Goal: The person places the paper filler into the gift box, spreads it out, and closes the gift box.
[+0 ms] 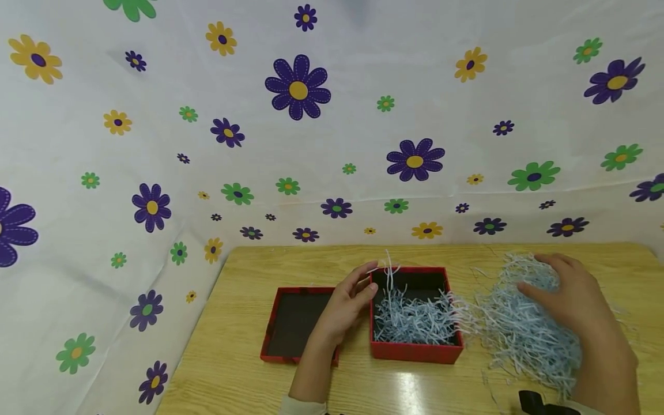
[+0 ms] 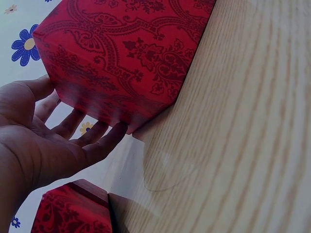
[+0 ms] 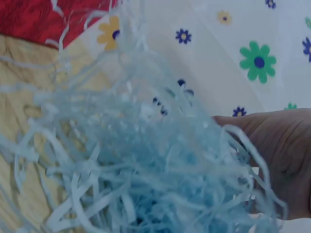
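My left hand rests against the left side of a red patterned box, thumb at the rim; in the left wrist view its fingertips touch the box's outer wall. Light blue shredded paper fills the front part of the black interior. To the right, a larger heap of the same shredded paper lies on the table, with strands trailing over the box's right rim. My right hand is at the heap's right side, thumb and fingers spread apart; in the right wrist view the paper hides most of its fingers.
A red lid with a black inside lies left of the box, partly behind my left forearm. Loose strands are scattered on the wooden table. A white flower-printed cloth hangs behind and at the left.
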Demonstrator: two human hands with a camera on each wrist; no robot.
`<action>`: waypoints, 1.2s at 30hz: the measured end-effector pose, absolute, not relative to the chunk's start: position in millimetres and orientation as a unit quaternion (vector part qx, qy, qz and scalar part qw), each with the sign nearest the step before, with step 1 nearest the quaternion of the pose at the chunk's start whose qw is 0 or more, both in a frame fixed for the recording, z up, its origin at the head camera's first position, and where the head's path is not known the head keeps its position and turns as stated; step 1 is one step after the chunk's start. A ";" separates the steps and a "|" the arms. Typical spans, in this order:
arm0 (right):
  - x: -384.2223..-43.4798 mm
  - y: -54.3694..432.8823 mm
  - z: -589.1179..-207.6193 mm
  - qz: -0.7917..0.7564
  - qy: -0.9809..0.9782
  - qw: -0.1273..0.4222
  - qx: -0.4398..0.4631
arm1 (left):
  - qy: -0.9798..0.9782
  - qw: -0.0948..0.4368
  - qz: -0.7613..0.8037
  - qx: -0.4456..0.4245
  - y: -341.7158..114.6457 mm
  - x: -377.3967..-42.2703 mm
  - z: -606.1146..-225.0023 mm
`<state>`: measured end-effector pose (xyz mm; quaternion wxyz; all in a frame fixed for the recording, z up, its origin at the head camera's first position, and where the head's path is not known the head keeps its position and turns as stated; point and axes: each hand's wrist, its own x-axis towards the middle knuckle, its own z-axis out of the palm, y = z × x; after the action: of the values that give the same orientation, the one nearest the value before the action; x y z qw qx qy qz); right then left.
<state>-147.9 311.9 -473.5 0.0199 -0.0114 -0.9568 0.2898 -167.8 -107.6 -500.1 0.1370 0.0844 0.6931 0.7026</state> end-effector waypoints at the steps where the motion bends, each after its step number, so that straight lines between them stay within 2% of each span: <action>1: -148.1 315.3 -477.5 0.294 -0.956 0.013 -0.020 | 0.693 0.136 0.703 0.084 -107.5 -168.0 -500.2; 5: -149.9 323.0 -492.9 0.300 -0.953 -0.017 -0.037 | 0.692 0.135 0.704 0.085 -107.1 -168.6 -501.2; 10: -151.9 320.6 -503.6 0.277 -0.961 0.007 -0.025 | 0.689 0.136 0.706 0.086 -107.6 -168.2 -502.2; 20: -145.9 312.1 -480.3 0.299 -0.950 0.026 -0.080 | 0.688 0.136 0.708 0.084 -107.4 -167.8 -500.4; 31: -131.4 275.5 -419.3 0.311 -0.932 0.111 -0.151 | 0.694 0.137 0.702 0.087 -108.4 -168.2 -500.1; 36: -124.7 257.5 -401.0 0.314 -0.920 0.180 -0.151 | 0.693 0.137 0.702 0.089 -108.7 -168.1 -500.0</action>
<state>-124.7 257.5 -401.0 0.1805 -0.1507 -0.9197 0.3143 -168.1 -108.7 -500.0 0.1369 0.0892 0.6931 0.7021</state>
